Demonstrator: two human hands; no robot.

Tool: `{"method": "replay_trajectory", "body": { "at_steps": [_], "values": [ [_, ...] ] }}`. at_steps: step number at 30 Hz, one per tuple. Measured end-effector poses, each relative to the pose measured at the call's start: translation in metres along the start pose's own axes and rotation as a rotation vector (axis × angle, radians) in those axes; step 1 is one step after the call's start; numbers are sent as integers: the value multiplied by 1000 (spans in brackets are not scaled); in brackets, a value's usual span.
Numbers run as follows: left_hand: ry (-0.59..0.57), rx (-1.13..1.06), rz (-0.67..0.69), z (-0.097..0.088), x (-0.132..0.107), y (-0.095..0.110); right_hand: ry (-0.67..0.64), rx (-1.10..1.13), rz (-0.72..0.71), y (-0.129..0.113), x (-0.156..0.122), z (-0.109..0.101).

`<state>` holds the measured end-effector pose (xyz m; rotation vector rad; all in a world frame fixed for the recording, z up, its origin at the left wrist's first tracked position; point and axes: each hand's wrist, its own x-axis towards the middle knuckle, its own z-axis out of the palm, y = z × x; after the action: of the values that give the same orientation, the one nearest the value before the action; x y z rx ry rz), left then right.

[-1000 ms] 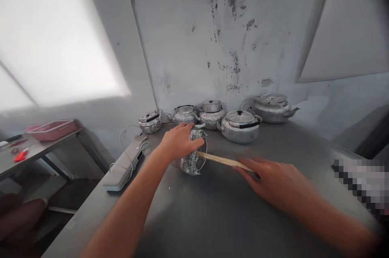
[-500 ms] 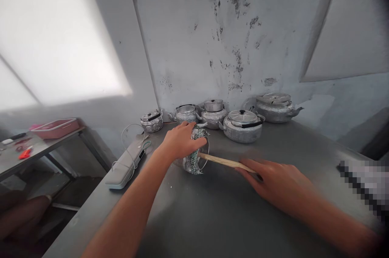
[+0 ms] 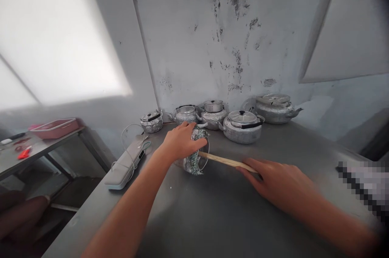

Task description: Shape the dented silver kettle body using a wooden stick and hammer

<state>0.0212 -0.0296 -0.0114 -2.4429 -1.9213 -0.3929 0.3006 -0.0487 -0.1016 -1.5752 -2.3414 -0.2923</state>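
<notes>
My left hand [image 3: 179, 142] is wrapped over a small metal kettle [image 3: 194, 160] that lies on its side on the grey table [image 3: 231, 209], its mouth facing right. My right hand [image 3: 275, 183] grips the near end of a wooden stick [image 3: 225, 161]. The stick's far end reaches into the kettle's mouth. Both forearms stretch in from the bottom of the view.
Several metal kettles stand along the wall: a small one [image 3: 151, 121], two mid ones [image 3: 185, 114] [image 3: 213, 112], a wide one [image 3: 243, 126] and a large one [image 3: 275, 108]. A white box with a cable [image 3: 124, 164] lies on the table's left edge. A side table [image 3: 33, 144] holds a pink tray [image 3: 54, 127].
Nearly nothing has moved. My right hand and the stick have shifted slightly; my left hand has kept its hold on the kettle.
</notes>
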Motion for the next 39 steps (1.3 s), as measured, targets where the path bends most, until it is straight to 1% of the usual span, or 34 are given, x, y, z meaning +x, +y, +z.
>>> {"method": "replay_trajectory", "body": {
  "at_steps": [3, 5, 9, 13, 16, 21, 24, 28, 32, 35, 37, 39],
  "values": [
    [3, 4, 0, 0, 0, 0, -149, -6, 24, -2, 1, -3],
    [0, 2, -3, 0, 0, 0, -168, -9, 39, -3, 1, -4],
    [-2, -3, -6, 0, 0, 0, -136, -5, -2, -1, 1, -3],
    [13, -4, 0, 1, 0, 0, -117, -23, 1, 0, 0, -2],
    [12, -6, 10, 1, 0, -1, -103, -6, -56, -3, 0, -2],
    [15, 3, 0, 1, 0, 0, -116, -12, -2, -3, 2, -3],
    [10, 12, 1, 0, 0, 0, -103, -9, -39, -1, 2, -4],
    [-6, 5, -2, 0, 0, 0, -146, -50, 4, -1, 1, -5],
    [-2, -2, 7, -1, -1, 0, -154, -53, -15, -3, 2, -6],
    [1, -5, -1, -2, -2, 1, -112, -55, 4, -4, 3, -5],
    [-2, -8, -5, -2, -2, 1, -73, -53, -11, -3, 2, -5],
    [-6, -9, 2, -2, -1, 1, -66, -51, -32, -3, 2, -5]
  ]
}}
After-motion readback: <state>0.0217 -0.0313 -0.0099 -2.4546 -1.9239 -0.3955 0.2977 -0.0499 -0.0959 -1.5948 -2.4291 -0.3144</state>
